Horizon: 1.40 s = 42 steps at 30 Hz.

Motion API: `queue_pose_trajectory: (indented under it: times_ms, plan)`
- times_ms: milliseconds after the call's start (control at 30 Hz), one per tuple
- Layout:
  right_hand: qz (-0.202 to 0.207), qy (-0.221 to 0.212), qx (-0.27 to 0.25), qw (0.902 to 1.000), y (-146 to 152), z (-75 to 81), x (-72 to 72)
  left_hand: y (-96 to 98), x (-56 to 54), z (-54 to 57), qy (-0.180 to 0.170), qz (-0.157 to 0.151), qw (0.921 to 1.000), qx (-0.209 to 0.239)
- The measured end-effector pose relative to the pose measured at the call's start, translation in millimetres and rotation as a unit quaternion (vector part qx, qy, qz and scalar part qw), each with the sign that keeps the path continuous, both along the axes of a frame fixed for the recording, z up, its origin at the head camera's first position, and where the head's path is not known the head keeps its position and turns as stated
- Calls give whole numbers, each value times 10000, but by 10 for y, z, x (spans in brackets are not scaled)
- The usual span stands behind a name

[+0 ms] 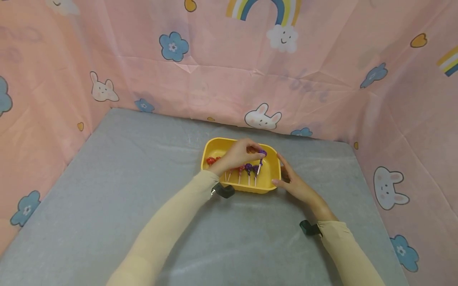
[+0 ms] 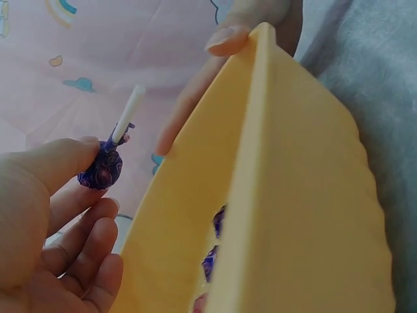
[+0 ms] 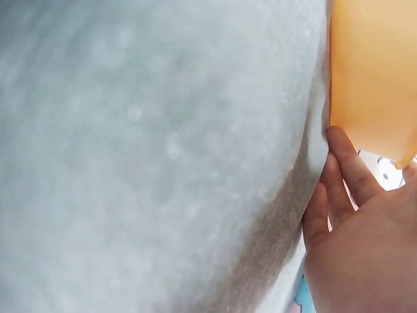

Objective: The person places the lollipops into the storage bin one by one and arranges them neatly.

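My left hand pinches a purple-wrapped lollipop by its candy head, between thumb and index finger. In the left wrist view the white stick points up; the other fingers curl loosely below. This lollipop is over the right part of a yellow plastic bin. Two more purple lollipops lean inside the bin, left of a bare stretch of its floor. At the bin's right end, my right hand rests with fingers spread along the outside, the thumb at the front corner and index finger near the back corner.
Left of the purple ones lie a pink-red lollipop and red lollipops, partly hidden by my left forearm. A grey cloth covers the table. Pink printed curtains enclose the back and sides.
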State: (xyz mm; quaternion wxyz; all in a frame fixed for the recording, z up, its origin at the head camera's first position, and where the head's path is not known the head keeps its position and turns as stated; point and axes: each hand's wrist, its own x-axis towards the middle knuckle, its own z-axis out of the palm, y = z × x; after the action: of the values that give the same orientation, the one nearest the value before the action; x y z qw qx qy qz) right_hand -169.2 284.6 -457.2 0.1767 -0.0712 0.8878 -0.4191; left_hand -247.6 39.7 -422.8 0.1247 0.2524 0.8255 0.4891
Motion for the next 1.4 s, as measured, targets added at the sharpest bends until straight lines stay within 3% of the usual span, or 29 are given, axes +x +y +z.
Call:
queue_pose_trajectory:
  times_ms: [567, 867, 1200, 1400]
  plan:
    - [53, 1, -104, 9999, 6, 6, 4, 223, -11, -144, 30, -282, 9996, -25]
    - [86, 68, -107, 9999, 27, -41, -11, 277, 26, -146, 45, -276, 9990, -350]
    - [120, 63, -201, 9997, 14, -13, -2, 289, 42, -188, -210, -283, 9975, -618]
    - [101, 52, -131, 9998, 27, -39, -15, 309, 48, -212, -74, -299, 9959, -849]
